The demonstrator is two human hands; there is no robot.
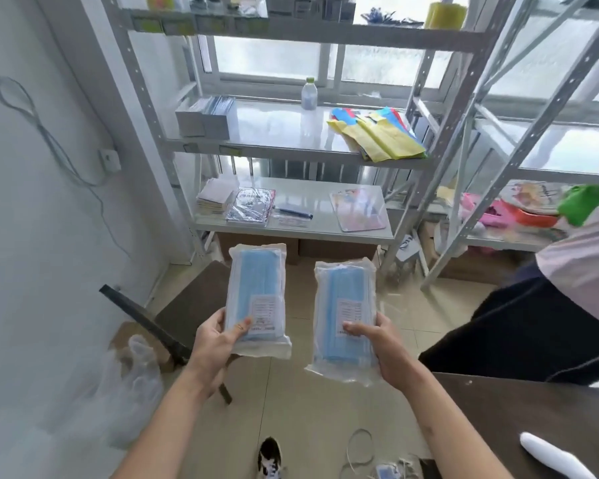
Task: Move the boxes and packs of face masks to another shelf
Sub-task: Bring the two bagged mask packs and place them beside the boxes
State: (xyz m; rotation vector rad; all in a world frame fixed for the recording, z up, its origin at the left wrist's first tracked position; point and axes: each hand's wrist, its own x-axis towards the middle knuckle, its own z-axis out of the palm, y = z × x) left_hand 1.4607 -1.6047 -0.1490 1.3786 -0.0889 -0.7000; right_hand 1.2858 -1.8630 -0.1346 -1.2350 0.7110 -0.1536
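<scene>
White metal shelving (325, 157) fronts frosted, perhaps barred windows (267, 58); tiled floor (291, 409).

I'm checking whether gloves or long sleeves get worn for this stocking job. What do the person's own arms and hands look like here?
Both forearms are bare as far up as the picture shows; no sleeve or cuff is in view. The left hand and the right hand wear no gloves. No watch, bracelet or ring shows on either wrist or on the fingers in view.

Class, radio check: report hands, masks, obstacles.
Left hand grips one mask pack. Right hand grips second pack. Middle shelf ahead, path unobstructed.
</scene>
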